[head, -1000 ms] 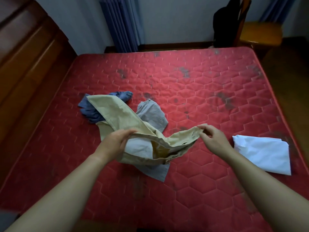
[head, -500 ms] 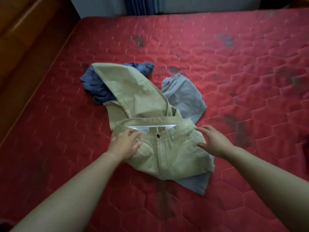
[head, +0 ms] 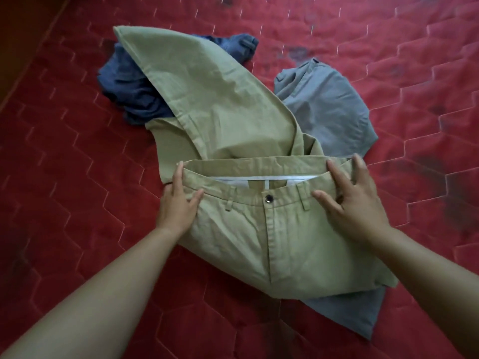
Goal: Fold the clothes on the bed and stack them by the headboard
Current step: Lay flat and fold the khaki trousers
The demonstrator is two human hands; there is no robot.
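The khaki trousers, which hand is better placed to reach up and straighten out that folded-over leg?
Probably the left hand. The khaki trousers have their leg doubled toward the upper left, over the dark blue garment, on that hand's side. The right hand can pin the waistband.

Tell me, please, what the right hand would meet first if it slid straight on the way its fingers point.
Probably the grey garment. The right hand lies on the khaki trousers' waistband, fingers pointing up the bed; just past the waistband edge the grey cloth begins, though overlap there is hard to judge.

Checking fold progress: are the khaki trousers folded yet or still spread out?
Not neatly folded. The khaki trousers lie front up, waistband flat under both hands, button fastened; one leg is flipped back over the blue garment.
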